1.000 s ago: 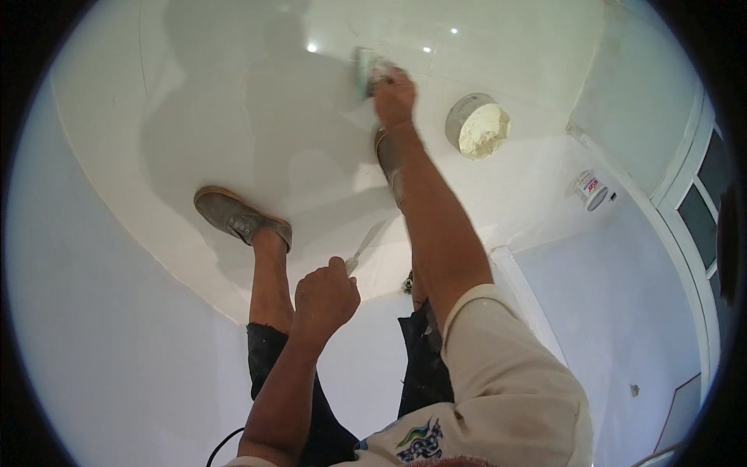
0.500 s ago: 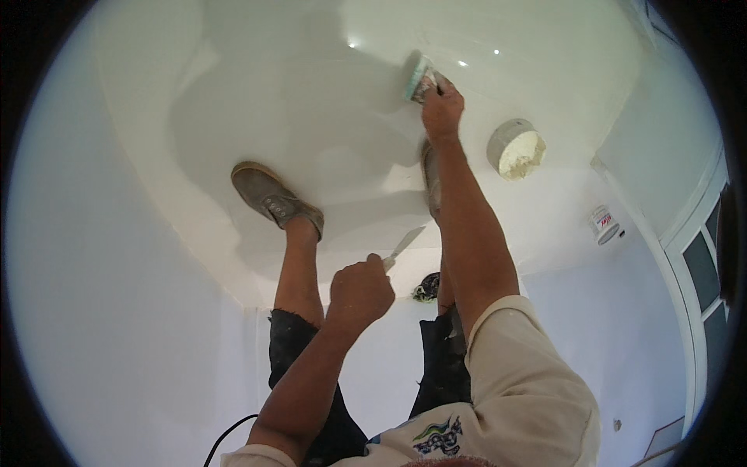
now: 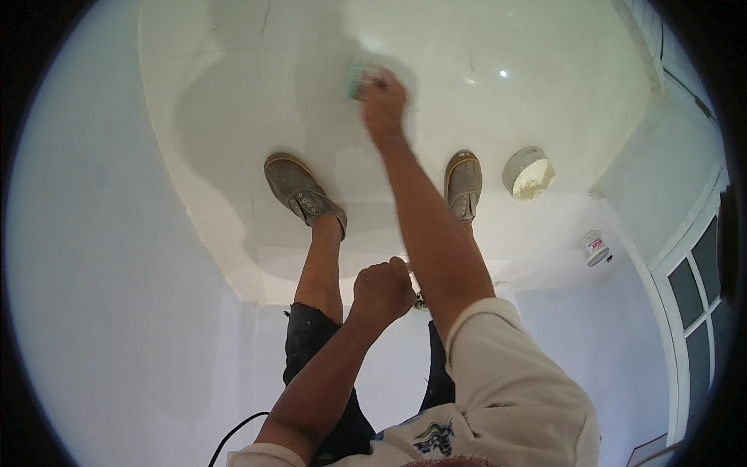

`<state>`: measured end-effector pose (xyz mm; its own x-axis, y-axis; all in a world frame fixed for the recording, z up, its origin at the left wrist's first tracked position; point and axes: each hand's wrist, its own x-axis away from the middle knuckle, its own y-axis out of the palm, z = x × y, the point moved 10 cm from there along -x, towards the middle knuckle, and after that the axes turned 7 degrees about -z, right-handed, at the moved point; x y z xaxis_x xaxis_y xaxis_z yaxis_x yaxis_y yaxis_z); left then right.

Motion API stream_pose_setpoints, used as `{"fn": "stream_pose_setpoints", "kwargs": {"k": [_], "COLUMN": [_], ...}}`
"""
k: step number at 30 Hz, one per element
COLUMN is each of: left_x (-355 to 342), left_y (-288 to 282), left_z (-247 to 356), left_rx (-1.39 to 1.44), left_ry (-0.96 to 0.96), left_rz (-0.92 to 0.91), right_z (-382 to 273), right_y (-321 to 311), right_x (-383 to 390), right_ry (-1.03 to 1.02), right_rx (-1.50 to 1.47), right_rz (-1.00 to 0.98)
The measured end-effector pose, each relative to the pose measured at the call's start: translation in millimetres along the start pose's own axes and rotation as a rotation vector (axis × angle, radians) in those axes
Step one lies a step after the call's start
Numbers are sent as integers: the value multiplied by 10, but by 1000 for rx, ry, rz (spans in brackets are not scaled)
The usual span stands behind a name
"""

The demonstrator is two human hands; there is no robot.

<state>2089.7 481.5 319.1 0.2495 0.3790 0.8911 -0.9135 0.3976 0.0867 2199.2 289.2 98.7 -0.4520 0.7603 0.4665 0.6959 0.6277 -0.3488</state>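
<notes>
At far left we log a pale blue wall [image 3: 101,233], bending with the lens, its foot meeting a glossy white floor [image 3: 210,93]. A thin black cable [image 3: 236,430] curves in low, beside the left sleeve. We note a broad shadow on the floor around the laced grey left shoe [image 3: 299,189], toe pointing up the view.

Right of that shoe and higher up, we find a flat pale-green hand tool [image 3: 359,82] over the floor; motion blur keeps us from telling whether it touches. The right hand [image 3: 384,105] is clamped on it, fingers curled round. Lower down, we see the left hand [image 3: 385,292] closed in a fist on a putty knife [image 3: 409,267]: only a short pale bit shows by the thumb, the rest hidden behind the right forearm [image 3: 436,222].

Next we record the grey right shoe [image 3: 464,180] and, just beside it, a round grey tub [image 3: 514,165] containing cream-coloured paste [image 3: 534,180]. Further right, near the base of a wall, we mark a small white pot [image 3: 594,247] with red print; at the edge, a white frame with dark panes [image 3: 689,292].
</notes>
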Motion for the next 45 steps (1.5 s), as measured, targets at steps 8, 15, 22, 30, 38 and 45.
{"fn": "stream_pose_setpoints", "kwargs": {"k": [8, 15, 22, 30, 38, 45], "left_x": [63, 76, 68, 216, 273, 390], "left_y": [-84, -188, -44, -196, -109, -397], "left_z": [21, -61, -59, -48, -105, -108], "left_rx": [50, 61, 71, 118, 148, 276], "left_ry": [20, -48, 16, 145, 245, 293], "left_rz": [-16, -52, -92, 75, 164, 373], "right_z": [-540, 329, -125, -377, -504, -718], "right_y": [505, -780, 46, 1090, 1164, 1250], "right_x": [259, 212, -122, 3, 13, 116], "right_ry": [-735, 186, -194, -50, -230, -391], "right_rx": [793, -116, 269, 360, 429, 418], "right_rz": [52, 258, 73, -8, 47, 260]}}
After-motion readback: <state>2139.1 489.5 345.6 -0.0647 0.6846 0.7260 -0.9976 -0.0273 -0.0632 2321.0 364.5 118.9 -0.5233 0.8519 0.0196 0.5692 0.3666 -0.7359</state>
